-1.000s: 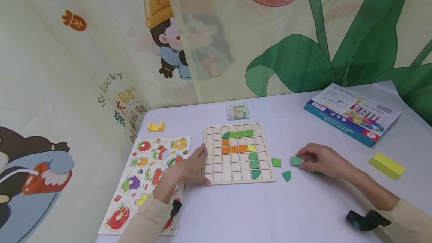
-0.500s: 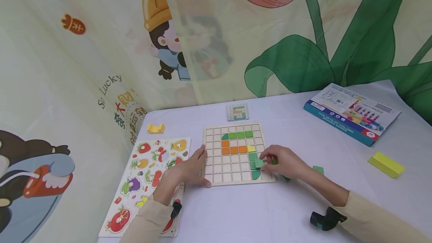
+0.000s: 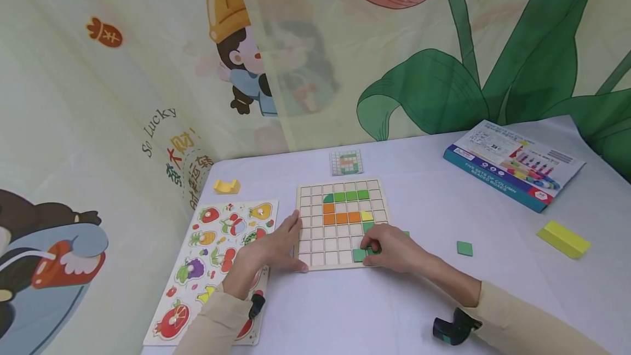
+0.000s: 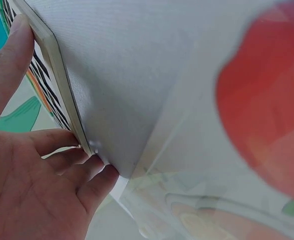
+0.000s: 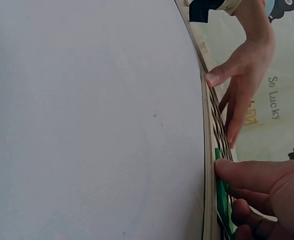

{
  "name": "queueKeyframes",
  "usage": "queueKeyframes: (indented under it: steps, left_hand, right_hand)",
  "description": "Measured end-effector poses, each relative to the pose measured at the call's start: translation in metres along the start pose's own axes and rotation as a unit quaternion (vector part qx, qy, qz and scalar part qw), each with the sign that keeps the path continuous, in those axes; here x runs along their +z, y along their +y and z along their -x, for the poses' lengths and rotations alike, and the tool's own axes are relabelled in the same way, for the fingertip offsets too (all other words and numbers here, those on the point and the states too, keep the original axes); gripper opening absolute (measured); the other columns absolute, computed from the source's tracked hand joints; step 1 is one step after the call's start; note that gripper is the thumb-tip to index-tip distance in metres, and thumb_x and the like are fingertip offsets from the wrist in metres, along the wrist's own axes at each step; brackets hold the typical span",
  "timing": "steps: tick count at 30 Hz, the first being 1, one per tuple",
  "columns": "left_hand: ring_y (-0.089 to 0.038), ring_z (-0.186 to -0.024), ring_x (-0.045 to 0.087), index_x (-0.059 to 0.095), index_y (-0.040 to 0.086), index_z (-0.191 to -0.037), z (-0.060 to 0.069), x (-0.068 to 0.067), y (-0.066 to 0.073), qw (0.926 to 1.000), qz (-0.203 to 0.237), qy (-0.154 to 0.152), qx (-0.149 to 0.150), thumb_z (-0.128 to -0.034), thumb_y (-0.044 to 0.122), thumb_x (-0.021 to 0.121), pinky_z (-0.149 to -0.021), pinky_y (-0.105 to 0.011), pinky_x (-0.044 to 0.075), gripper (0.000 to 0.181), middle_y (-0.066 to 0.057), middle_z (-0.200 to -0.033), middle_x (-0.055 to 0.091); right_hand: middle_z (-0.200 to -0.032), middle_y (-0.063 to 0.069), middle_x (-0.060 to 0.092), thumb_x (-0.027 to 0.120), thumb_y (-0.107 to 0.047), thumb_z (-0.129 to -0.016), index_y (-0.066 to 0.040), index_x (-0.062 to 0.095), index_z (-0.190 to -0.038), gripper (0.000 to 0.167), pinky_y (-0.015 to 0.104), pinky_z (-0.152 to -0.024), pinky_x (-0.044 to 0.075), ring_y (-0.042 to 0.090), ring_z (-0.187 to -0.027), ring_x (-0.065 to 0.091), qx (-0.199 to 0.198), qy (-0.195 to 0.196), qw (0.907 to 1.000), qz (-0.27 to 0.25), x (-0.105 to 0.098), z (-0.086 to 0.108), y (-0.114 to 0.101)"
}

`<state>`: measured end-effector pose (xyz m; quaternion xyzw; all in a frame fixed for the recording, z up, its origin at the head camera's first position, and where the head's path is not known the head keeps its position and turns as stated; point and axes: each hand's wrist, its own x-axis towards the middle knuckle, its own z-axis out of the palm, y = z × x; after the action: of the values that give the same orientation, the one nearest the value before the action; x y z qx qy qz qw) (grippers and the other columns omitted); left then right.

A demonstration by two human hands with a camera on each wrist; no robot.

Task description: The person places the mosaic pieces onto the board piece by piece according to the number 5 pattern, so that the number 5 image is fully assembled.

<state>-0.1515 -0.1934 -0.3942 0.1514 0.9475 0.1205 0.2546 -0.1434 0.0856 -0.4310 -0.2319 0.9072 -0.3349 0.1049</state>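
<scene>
A wooden grid board (image 3: 315, 245) lies on the table with green, orange and yellow tiles on it. My left hand (image 3: 273, 245) is spread against its left edge, the thumb at the near corner; in the left wrist view the fingertips touch the board's side. My right hand (image 3: 396, 248) is over the board's lower right part, thumb and fingers pinching a green square tile (image 3: 359, 255) in the nearest row. In the right wrist view, the thumb lies on green (image 5: 222, 192) at the board's edge. The hand hides some tiles there.
A loose green square (image 3: 464, 248) lies right of the board; another green piece (image 3: 406, 233) is partly hidden by my right hand. Behind the board is a pattern card (image 3: 346, 162). Around stand a fruit puzzle board (image 3: 212, 256), yellow blocks (image 3: 564, 240) and a box (image 3: 512, 166).
My right hand has carried a green square tile leftward from the table onto the board, down to its nearest row. My left hand has stayed at the board's left edge.
</scene>
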Motion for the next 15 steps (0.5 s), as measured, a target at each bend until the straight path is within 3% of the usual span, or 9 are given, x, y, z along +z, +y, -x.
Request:
queueKeyframes:
  steps: [10,15]
  left_hand:
    - [-0.028,-0.151,0.013,0.017,0.004,-0.155,0.0006,-0.0003,0.0004,1.0000,0.003,0.000,0.001,-0.0774,0.040,0.080,-0.116,-0.045,0.033,0.106,-0.010,-0.165,0.003]
    - [-0.028,-0.151,0.014,0.018,0.002,-0.154,0.0008,-0.0002,0.0009,0.9998,-0.019,-0.003,0.004,-0.0779,0.042,0.079,-0.114,-0.043,0.036,0.106,-0.011,-0.165,0.003]
  right_hand:
    - [-0.070,-0.005,0.048,0.084,-0.012,-0.071,-0.016,0.069,-0.086,0.022,0.022,-0.061,0.035,0.011,-0.071,0.045,0.017,-0.008,0.9998,0.000,-0.0004,-0.0034,-0.0022]
    - [-0.070,-0.004,0.048,0.083,-0.012,-0.071,-0.017,0.068,-0.086,0.022,0.022,-0.061,0.033,0.011,-0.072,0.044,0.012,-0.012,0.9998,-0.007,-0.0026,-0.0010,-0.0004]
